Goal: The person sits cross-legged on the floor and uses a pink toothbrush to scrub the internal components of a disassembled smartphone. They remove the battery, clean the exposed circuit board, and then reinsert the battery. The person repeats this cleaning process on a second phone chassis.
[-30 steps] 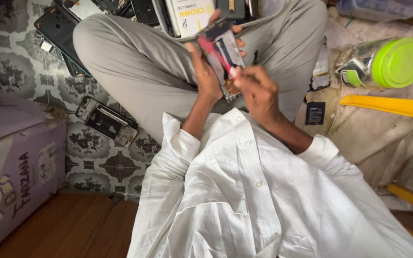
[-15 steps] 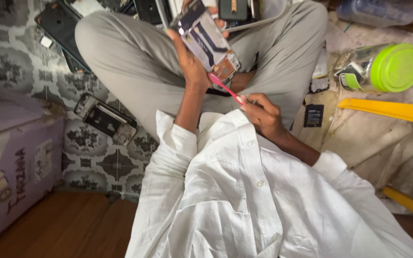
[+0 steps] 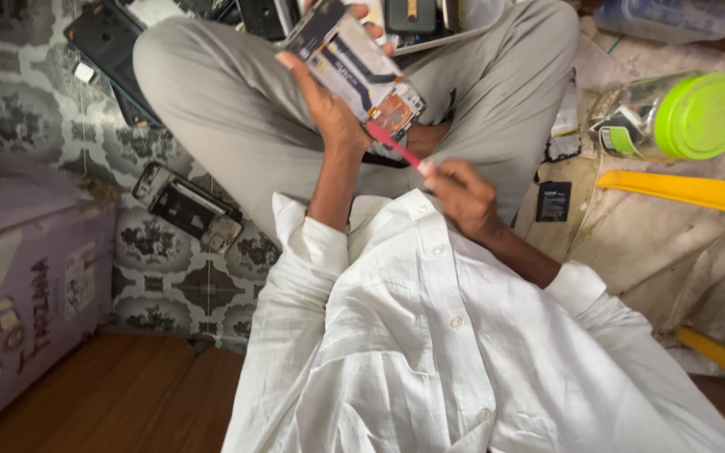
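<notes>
Phone: an opened phone [image 3: 361, 74] with its back removed is held in the upper middle of the frame, above the crossed legs; its inner parts are turned toward the camera.
Left hand: the left hand [image 3: 322, 99] is wrapped around the phone's left edge, fingers closed on it.
Right hand: the right hand [image 3: 456, 195] is seen lower, just right of centre, pinched shut on the near end of a pink tool [image 3: 394, 147].
Direction: the phone lies up and to the left of the right hand.
Long axis: the phone is tilted from upper left to lower right; the tool is slanted along nearly the same line.
Contact: the tool's far tip is placed at the phone's lower right corner, by an orange part; actual touch cannot be told.
Nearer hand: the left hand is already on the phone; the right hand is kept apart from it by the tool's length.
Surroundings: a phone frame [image 3: 186, 207] lies on the patterned floor at left; a green-lidded jar [image 3: 673, 116] is seen at right.
</notes>
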